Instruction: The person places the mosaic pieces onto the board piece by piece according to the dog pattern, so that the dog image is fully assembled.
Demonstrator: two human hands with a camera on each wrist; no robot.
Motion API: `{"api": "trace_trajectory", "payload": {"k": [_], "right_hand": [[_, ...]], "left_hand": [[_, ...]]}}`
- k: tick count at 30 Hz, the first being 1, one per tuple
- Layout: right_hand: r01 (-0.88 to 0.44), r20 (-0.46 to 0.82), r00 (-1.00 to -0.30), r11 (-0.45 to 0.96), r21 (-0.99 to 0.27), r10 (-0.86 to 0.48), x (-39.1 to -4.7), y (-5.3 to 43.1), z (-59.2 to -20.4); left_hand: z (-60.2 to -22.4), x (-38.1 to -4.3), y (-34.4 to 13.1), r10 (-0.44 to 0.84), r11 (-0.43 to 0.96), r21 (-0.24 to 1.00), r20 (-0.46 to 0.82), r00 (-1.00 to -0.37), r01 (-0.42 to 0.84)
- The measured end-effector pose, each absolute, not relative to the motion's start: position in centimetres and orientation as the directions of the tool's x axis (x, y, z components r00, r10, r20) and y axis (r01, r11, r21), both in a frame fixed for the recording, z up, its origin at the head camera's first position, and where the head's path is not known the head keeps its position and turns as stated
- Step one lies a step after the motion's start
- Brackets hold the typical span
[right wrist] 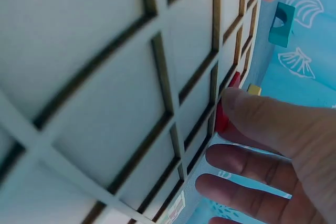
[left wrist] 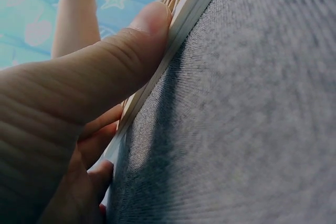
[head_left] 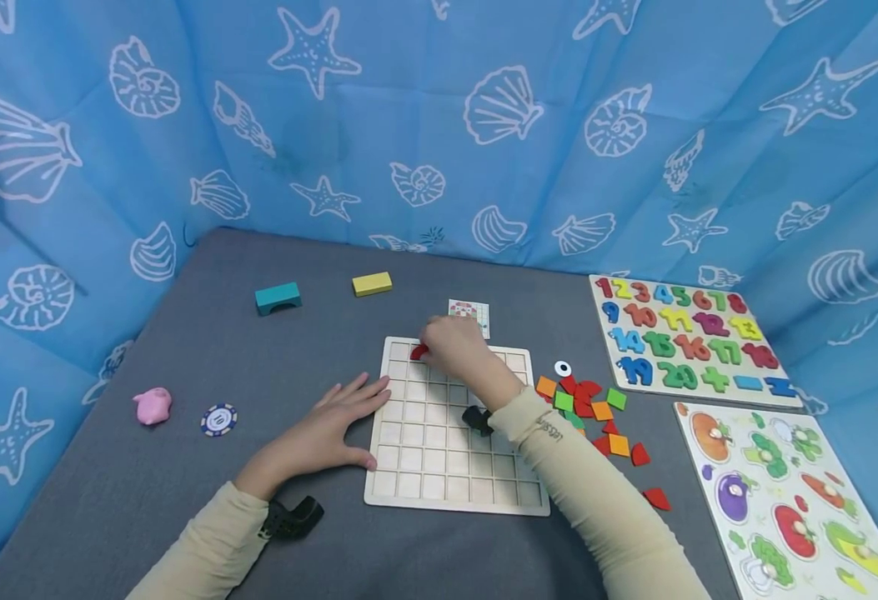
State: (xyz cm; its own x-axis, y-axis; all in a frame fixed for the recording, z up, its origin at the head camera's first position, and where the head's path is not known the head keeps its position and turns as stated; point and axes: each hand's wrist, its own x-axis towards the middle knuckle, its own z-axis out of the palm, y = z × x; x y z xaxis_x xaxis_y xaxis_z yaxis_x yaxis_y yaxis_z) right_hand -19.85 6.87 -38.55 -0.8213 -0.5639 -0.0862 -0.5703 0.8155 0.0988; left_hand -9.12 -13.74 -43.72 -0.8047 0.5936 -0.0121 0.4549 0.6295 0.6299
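Note:
A pale wooden grid board point(head_left: 446, 482) with raised dividers lies on the grey cloth. At its far edge, left of the middle, my right hand point(head_left: 454, 343) pinches a red wooden piece point(right wrist: 222, 117) between thumb and forefinger, over the far row of cells. The other fingers of that hand stay extended. My left hand point(head_left: 328, 423) rests along the board's left side, its fingers spread and the fingertips right at the edge. In the left wrist view the thumb point(left wrist: 139, 38) presses against the board's side. Part of a small printed card point(head_left: 482, 320) is hidden behind my right hand.
Several red, orange and green pieces point(head_left: 602, 411) lie loose right of the board, near a white ring point(head_left: 562, 368). Farther right are a number puzzle point(head_left: 679, 333) and a vegetable puzzle point(head_left: 791, 500). Leftward lie a teal block point(head_left: 278, 297), yellow block point(head_left: 372, 284), pink pig point(head_left: 153, 406) and chip point(head_left: 218, 420).

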Motion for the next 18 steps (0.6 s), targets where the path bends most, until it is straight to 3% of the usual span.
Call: {"api": "trace_trajectory", "payload": {"k": [4, 8, 13, 18], "right_hand": [[-0.572, -0.102, -0.820, 0.814, 0.100, -0.563, -19.4, 7.0, -38.5], [-0.573, -0.081, -0.817, 0.819, 0.013, -0.571, -19.0, 8.4, -38.3], [-0.502, -0.037, -0.860, 0.857, -0.116, -0.509, -18.5, 13.8, -37.5], [-0.375, -0.068, -0.918, 0.912, -0.164, -0.390, -17.5, 20.1, -37.5]], "left_hand": [[-43.7, -9.1, -13.7, 0.593, 0.632, 0.630, -0.018, -0.805, 0.451], [-43.9, -9.0, -13.7, 0.586, 0.637, 0.630, -0.023, -0.810, 0.443], [-44.2, -9.0, -13.7, 0.584, 0.635, 0.635, -0.020, -0.812, 0.441], [-44.3, -9.1, -13.7, 0.587, 0.624, 0.639, -0.005, -0.809, 0.449]]}}
